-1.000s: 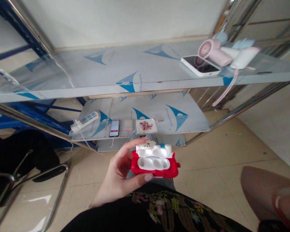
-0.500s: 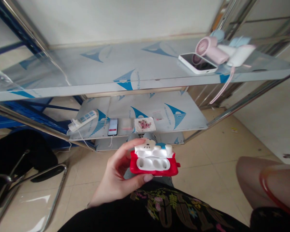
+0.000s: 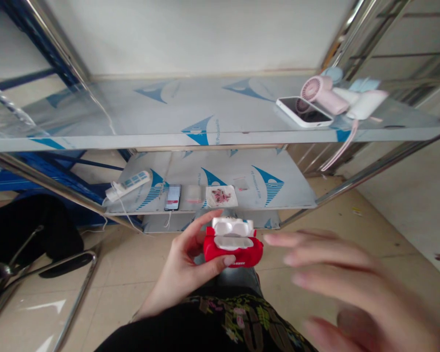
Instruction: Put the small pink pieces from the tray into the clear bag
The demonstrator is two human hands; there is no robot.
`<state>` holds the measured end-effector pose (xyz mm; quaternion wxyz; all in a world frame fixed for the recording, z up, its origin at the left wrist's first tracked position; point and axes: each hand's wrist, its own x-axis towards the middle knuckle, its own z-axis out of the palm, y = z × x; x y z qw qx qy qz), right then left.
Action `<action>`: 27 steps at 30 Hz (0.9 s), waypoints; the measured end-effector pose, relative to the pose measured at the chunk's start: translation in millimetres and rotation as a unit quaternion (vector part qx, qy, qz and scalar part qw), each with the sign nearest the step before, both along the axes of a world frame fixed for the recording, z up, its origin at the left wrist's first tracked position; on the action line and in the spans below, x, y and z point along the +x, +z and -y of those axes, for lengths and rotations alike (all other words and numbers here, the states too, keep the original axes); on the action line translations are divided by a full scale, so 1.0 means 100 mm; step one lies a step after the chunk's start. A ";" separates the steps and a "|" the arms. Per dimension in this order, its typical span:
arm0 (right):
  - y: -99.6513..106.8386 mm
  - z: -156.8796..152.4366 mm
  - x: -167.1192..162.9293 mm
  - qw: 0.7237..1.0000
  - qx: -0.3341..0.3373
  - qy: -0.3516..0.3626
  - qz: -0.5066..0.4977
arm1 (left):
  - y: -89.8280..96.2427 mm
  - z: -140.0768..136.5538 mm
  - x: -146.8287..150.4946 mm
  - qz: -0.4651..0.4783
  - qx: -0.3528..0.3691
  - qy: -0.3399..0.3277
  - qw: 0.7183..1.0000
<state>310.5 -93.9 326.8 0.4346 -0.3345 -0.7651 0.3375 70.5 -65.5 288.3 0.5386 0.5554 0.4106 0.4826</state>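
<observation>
My left hand [image 3: 185, 266] is wrapped round a red earbud case [image 3: 234, 254], thumb on the front and fingers behind. The case's lid is raised, baring the white hollows inside it and the white tray in the base. Small white lettering shows on the red front, partly covered by the thumb. To the right of the case hovers my right hand [image 3: 352, 278], smeared by motion. Its fingers are stretched out toward the case with a small gap between, and nothing shows in them.
The upper metal shelf [image 3: 150, 115] bears a white-edged phone [image 3: 304, 113], a pink handheld fan [image 3: 324, 95] and a white one [image 3: 366, 105]. Below, the lower shelf [image 3: 293, 188] holds a power strip [image 3: 128, 186], a dark phone [image 3: 173, 197] and a patterned card [image 3: 222, 196]. A metal-framed chair [image 3: 73, 291] stands left.
My right hand has come into view at the right and reaches toward the case. The left hand has tilted the case, so its red front shows more and the hollows look shallower.
</observation>
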 end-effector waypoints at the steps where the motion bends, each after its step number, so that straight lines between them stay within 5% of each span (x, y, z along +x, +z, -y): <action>1: 0.04 -0.10 -0.11 1.000 0.016 0.011 0.024 | 0.00 0.00 0.00 -0.009 0.001 -0.001 1.000; 6: 0.08 -0.30 -0.51 0.999 -0.002 0.020 0.048 | -0.06 0.02 0.04 -0.094 0.040 0.026 0.994; 13: -0.17 -0.23 -0.79 0.995 -0.098 -0.031 -0.019 | -0.25 0.00 0.10 -0.189 0.101 0.057 0.975; 21: -0.39 -0.56 -0.57 0.943 -0.193 -0.107 -0.250 | -0.24 -0.03 0.16 -0.163 0.046 0.032 0.985; 24: -0.53 -0.62 -0.49 0.938 -0.184 -0.187 -0.225 | -0.24 -0.04 0.17 -0.126 0.009 0.019 0.992; 27: -0.69 -0.64 -0.50 0.934 -0.283 -0.125 -0.176 | -0.27 -0.06 0.17 -0.075 -0.021 0.020 0.997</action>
